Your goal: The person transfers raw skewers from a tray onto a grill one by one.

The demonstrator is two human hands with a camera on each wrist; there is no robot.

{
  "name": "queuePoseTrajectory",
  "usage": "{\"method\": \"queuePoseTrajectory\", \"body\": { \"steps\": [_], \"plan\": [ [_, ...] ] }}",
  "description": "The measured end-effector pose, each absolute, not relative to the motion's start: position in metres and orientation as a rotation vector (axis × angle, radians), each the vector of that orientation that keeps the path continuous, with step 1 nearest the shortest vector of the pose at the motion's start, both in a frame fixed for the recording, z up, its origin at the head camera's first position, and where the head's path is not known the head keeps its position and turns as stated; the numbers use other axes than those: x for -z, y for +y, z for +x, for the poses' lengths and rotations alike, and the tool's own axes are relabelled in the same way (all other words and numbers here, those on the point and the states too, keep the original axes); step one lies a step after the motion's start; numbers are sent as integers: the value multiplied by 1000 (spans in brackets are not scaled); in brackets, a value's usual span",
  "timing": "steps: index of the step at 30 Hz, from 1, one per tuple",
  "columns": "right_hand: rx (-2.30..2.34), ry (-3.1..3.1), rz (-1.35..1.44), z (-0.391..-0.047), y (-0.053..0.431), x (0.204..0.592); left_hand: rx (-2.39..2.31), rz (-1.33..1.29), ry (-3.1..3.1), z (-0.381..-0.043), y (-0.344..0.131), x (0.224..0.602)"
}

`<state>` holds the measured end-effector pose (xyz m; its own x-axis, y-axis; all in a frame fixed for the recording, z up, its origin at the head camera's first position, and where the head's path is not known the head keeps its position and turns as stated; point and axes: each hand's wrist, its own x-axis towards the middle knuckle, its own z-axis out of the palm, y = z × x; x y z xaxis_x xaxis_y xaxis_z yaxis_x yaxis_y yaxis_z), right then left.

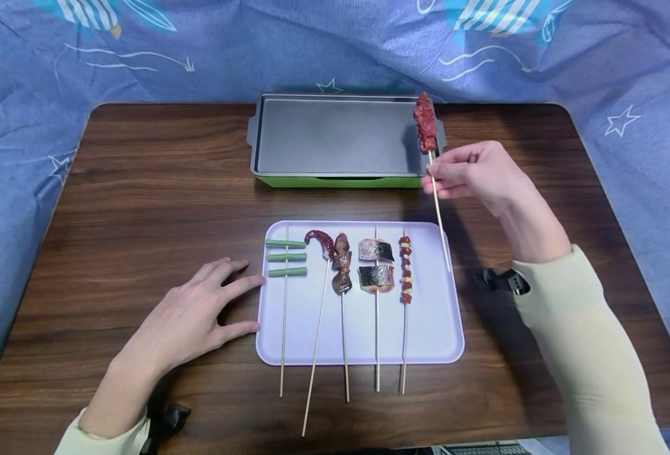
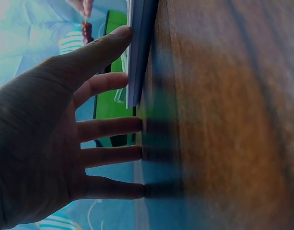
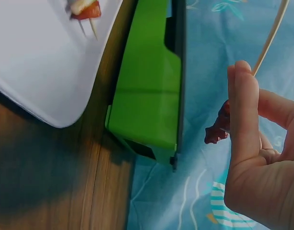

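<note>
My right hand (image 1: 477, 170) pinches the stick of a red meat skewer (image 1: 425, 126), its meat end raised over the right end of a black-topped griddle (image 1: 335, 136). In the right wrist view the meat (image 3: 218, 125) is partly hidden behind the fingers. On the left, my left hand (image 1: 192, 313) rests with spread fingers, thumb and forefinger right at the edge of a pale lilac tray (image 1: 431, 328). Lying on the tray are a green bean skewer (image 1: 287, 257), a tentacle skewer (image 1: 322, 240), a brown meat skewer (image 1: 342, 262), a fish skewer (image 1: 377, 276) and a thin red-and-yellow skewer (image 1: 405, 268).
The griddle's green base (image 1: 340, 182) faces the tray across a strip of dark wooden table (image 1: 158, 170). Skewer sticks overhang the tray's front edge. A blue patterned cloth (image 1: 209, 50) hangs behind the table.
</note>
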<state>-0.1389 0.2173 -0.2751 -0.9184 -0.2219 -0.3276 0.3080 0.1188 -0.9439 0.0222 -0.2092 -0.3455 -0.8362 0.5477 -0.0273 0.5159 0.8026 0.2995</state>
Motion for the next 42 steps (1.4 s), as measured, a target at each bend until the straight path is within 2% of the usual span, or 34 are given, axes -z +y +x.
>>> {"method": "queuePoseTrajectory", "body": {
  "steps": [6,14,33,42],
  "plan": [
    [1704,2042,181,-168,208,278,-433,840,2872,23,-210,346],
    [1644,2043,243,-186,202,277,-436,849,2880,23,-210,347],
    [1524,2137,232,-192,197,283,-421,859,2887,22,-210,348],
    [1326,2304,184,-191,192,277,-424,858,2887,22,-209,348]
  ]
}}
